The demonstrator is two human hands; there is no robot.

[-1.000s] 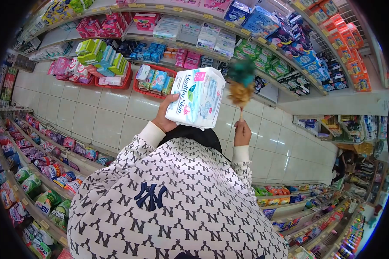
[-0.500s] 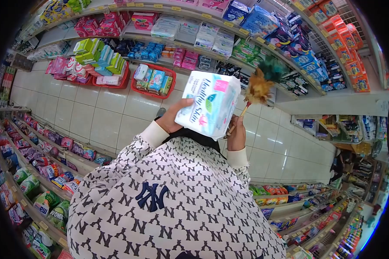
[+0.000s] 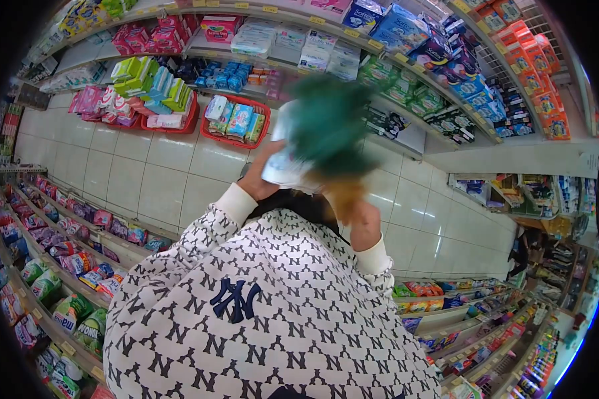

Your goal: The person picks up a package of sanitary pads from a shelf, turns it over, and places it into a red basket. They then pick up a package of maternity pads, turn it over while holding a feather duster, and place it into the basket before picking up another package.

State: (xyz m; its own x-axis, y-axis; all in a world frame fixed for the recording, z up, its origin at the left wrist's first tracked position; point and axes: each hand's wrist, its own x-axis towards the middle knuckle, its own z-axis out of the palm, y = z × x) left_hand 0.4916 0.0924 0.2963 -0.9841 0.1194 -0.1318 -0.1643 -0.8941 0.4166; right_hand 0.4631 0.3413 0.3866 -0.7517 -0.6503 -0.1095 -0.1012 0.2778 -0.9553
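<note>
My left hand [image 3: 262, 178] grips the left edge of a white and light blue package [image 3: 283, 166], held in front of my body. A feather duster [image 3: 333, 123], green and blurred by motion, with a brown part near its base, covers most of the package. My right hand [image 3: 361, 218] is closed at the brown end of the duster; its handle is hidden.
Red baskets [image 3: 263, 135] full of packages stand on the tiled floor [image 3: 213, 163] by the stocked shelf [image 3: 293, 63] ahead. Orange packs [image 3: 536, 80] hang at the upper right. More shelves [image 3: 66, 259] of goods run along the left and lower right.
The duster has swung left from beside the package to across its front, and the green feathers now hide the printed face. My right hand has turned and shifted slightly down.
</note>
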